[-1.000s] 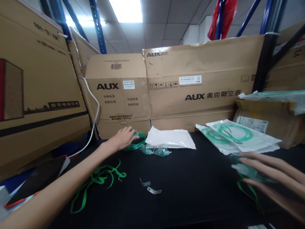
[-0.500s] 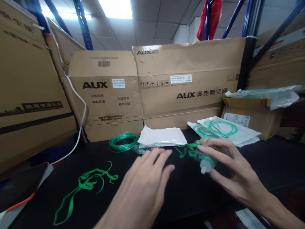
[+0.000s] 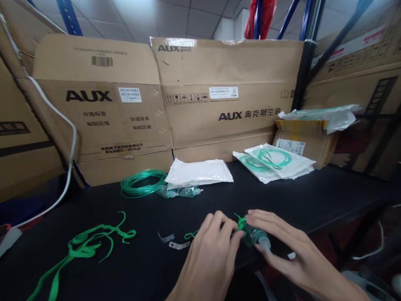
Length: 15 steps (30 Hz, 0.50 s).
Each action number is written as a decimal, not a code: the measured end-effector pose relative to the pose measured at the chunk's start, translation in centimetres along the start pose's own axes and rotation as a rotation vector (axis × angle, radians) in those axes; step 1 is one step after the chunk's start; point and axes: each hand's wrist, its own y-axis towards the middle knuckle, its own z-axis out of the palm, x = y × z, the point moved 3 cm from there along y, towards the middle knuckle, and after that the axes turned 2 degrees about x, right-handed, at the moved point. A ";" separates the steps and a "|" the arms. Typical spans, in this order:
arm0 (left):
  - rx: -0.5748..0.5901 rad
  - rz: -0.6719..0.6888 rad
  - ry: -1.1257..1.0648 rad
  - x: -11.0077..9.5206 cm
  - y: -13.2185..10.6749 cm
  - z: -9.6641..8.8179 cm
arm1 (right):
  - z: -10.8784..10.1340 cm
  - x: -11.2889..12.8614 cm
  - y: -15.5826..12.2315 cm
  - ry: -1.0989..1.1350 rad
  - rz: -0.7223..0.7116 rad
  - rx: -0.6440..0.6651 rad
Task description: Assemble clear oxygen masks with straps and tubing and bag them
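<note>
Both hands meet near the front edge of the black table (image 3: 313, 196). My right hand (image 3: 282, 246) grips a clear green oxygen mask (image 3: 253, 236) with a white port. My left hand (image 3: 213, 251) pinches the green strap (image 3: 239, 221) tied to that mask. Two small metal clips (image 3: 172, 241) lie just left of my left hand. A loose bunch of green elastic straps (image 3: 87, 246) lies further left on the table.
A coil of green tubing (image 3: 140, 184) and a second mask part (image 3: 181, 191) lie at the back, beside a white pouch (image 3: 200, 172). Sealed mask packets (image 3: 275, 161) sit at back right. AUX cardboard boxes (image 3: 219, 92) wall the rear and left.
My left hand left the tubing coil and came to the front centre. My right hand brought the mask from the right to the front edge, and both hands now hold it. The camera tilted down.
</note>
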 end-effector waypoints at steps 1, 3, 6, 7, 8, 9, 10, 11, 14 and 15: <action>0.003 0.012 0.008 -0.1 0.2 0.0 | 0.1 0.0 0.1 -0.004 -0.006 -0.003; -0.027 0.028 0.012 -0.2 0.4 -0.2 | 0.3 0.0 0.1 -0.016 -0.025 0.005; -0.064 0.064 -0.006 -0.4 0.7 -0.4 | 0.3 -0.2 -0.3 -0.037 -0.058 0.027; -0.071 0.071 -0.012 -0.4 0.8 -0.5 | 0.1 -0.4 -0.5 -0.049 -0.065 0.040; -0.073 0.075 -0.016 -0.4 0.8 -0.5 | -0.1 -0.7 -0.8 -0.066 -0.068 0.055; -0.072 0.070 -0.015 -0.3 0.9 -0.5 | -0.4 -1.1 -1.1 -0.089 -0.067 0.074; -0.071 0.065 -0.010 -0.1 0.9 -0.5 | -0.8 -1.7 -1.5 -0.114 -0.062 0.089; -0.073 0.054 -0.004 0.1 0.9 -0.5 | -1.3 -2.4 -1.9 -0.138 -0.051 0.098; -0.070 0.021 0.018 0.7 0.8 -0.5 | -3.0 -5.0 -3.1 -0.185 0.019 0.070; -0.065 0.015 0.024 0.9 0.8 -0.5 | -3.5 -5.8 -3.4 -0.187 0.038 0.055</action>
